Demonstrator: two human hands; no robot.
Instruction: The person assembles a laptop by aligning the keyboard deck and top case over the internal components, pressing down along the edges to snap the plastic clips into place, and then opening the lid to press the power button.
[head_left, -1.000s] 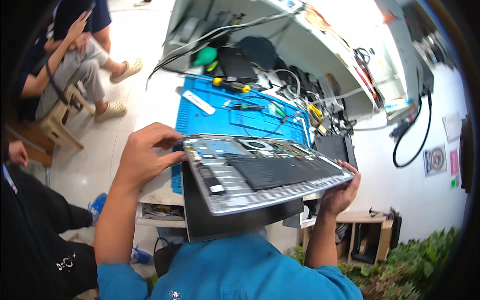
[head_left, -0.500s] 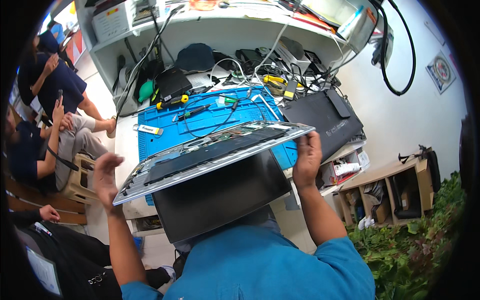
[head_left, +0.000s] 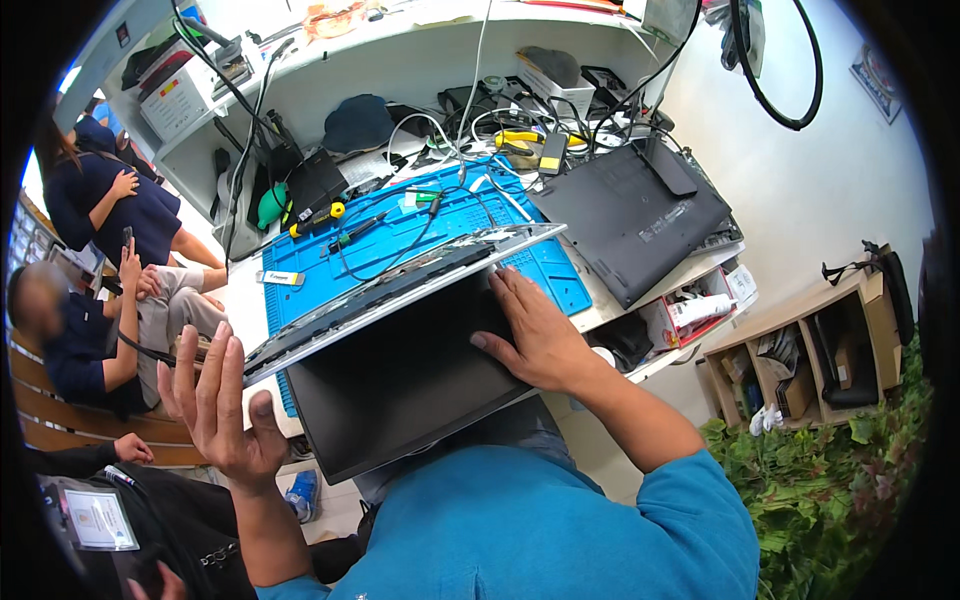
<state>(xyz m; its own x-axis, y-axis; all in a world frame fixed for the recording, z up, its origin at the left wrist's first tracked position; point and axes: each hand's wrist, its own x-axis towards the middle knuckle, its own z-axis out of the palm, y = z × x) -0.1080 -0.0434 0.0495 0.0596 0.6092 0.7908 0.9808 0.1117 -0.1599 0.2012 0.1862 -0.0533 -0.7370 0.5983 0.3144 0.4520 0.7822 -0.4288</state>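
An opened-up laptop [head_left: 405, 280] is held at an angle over the bench edge, its silver base uppermost with internals partly visible and its black screen [head_left: 385, 390] hanging below toward my body. My left hand [head_left: 215, 400] is raised at the left end, fingers apart and upright beside the base; contact is unclear. My right hand [head_left: 530, 330] rests on the right part of the screen, fingers extended and thumb apart on the dark surface, just under the base. Behind lie a blue mat [head_left: 305, 265], a yellow-handled screwdriver [head_left: 316, 220] and a black laptop bottom panel [head_left: 625, 215].
A cluttered shelf [head_left: 430, 30] with hanging cables spans the back. People [head_left: 95, 195] sit and stand at left; a dark-clothed person [head_left: 100, 510] is close on my left. A wooden cubby unit [head_left: 800, 350] and leafy plants [head_left: 810, 480] are at right.
The laptop base has tilted more edge-on. My right hand moved from the base's corner inward and down onto the screen. My left hand's fingers have opened out.
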